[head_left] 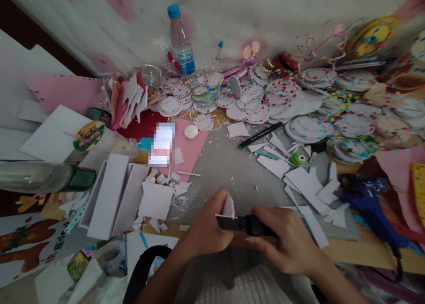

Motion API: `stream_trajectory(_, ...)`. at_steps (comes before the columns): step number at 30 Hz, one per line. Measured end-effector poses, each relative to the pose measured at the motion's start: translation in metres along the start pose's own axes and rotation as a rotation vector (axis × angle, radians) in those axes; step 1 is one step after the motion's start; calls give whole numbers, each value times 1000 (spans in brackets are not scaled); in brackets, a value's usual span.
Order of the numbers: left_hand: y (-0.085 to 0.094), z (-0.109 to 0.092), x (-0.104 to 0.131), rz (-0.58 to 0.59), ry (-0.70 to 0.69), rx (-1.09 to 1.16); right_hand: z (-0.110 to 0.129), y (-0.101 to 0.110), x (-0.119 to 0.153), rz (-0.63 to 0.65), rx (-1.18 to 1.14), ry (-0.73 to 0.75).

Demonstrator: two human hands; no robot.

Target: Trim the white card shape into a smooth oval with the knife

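At the near edge of the bench (365, 254), left hand (209, 228) pinches a small white piece (228, 207); right hand (285, 233) grips a black cutter (259, 227), dark blade up against that piece. Both hands closed on what they hold; can't tell if the blade bites in. Grey mat (232, 162) spreads out beyond them. Clutter crowds every side. Right: white offcuts (307, 189) over the mat, a dark marker (262, 135) and a round green figure (298, 158) among them, blue glue gun (372, 206) farther out. Left: small scraps (181, 188), then an open white box (108, 198) blocking that side. Pink sheet (195, 153) carries a phone (162, 144), screen blurred, plus a white egg-shaped thing (191, 132). Back: stacks of white discs with coloured dots (279, 98) hem in the mat, clear water bottle (182, 47) upright behind. Far left, a green-capped bottle (36, 176) lies sideways.
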State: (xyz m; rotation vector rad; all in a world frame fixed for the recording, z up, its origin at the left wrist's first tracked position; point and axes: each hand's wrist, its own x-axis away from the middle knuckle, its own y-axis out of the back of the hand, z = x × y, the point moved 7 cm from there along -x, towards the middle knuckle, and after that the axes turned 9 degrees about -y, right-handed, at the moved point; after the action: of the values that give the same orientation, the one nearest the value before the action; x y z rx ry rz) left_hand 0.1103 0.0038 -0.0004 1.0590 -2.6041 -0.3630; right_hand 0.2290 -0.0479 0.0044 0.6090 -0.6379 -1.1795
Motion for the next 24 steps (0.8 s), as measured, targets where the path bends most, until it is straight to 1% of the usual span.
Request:
stream_trajectory(3, 0, 1, 0, 9, -58, 9, -2, 1, 1, -23, -1, -9)
stream_trajectory(6, -1, 2, 1, 5, -76, 46, -8, 4, 1, -57, 14, -13)
stream_trajectory(8, 0, 1, 4, -3, -94, 140, -20, 10, 2, -128, 31, -72)
stream_trajectory(10, 2, -1, 7, -16, -114, 264, -35, 20, 5, -241, 53, -168)
stream_trajectory(12, 7, 0, 10, -54, -116, 293, -42, 27, 9, -315, 65, -199)
stream_trajectory(14, 15, 4, 10, -142, -69, 156, -38, 28, 10, -304, 57, -155)
stream_trajectory(16, 22, 9, 9, -212, 7, -39, -29, 23, 7, -249, 40, -94)
stream_trajectory(17, 24, 11, 8, -229, 47, -112, -23, 20, 6, -220, 36, -65)
stream_trajectory(19, 22, 13, 5, -215, 114, -179, -11, 14, 2, -176, 35, -4)
stream_trajectory(21, 18, 14, 3, -178, 164, -168, -2, 9, -2, -138, 42, 32)
stream_trajectory(24, 10, 15, 1, -143, 204, -117, 4, 3, -6, -106, 69, 37)
